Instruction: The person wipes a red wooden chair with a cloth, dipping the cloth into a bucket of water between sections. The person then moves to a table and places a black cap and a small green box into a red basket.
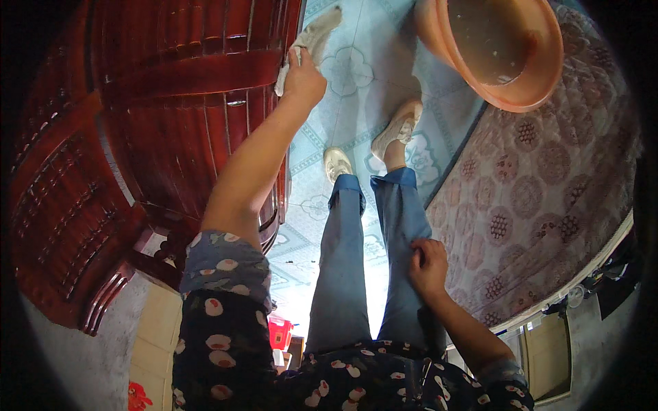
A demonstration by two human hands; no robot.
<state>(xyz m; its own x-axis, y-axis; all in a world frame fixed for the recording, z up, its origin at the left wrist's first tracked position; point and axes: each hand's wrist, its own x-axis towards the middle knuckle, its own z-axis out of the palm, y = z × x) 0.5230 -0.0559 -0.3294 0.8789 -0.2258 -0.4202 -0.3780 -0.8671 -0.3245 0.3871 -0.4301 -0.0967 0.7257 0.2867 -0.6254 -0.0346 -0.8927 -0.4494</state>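
My left hand [304, 82] is stretched forward and holds a damp-looking pale cloth [316, 38] against the edge of a glossy red-brown wooden piece of furniture [190, 77] with grooved panels. Part of the cloth hangs past my fingers over the floor side. My right hand [431, 267] rests at my right trouser leg [398, 221], its fingers curled against the denim. Whether it pinches the fabric is unclear. Ahead on the right, an orange plastic basin [552, 61] contains murky water with small bits floating in it.
Pale blue patterned floor tiles [349, 72] lie under my light shoes [337, 162]. To the right is a surface with a quilted, circle-patterned cover [524, 190]. More carved wooden furniture [56, 226] stands at far left. A red container [280, 331] shows low behind me.
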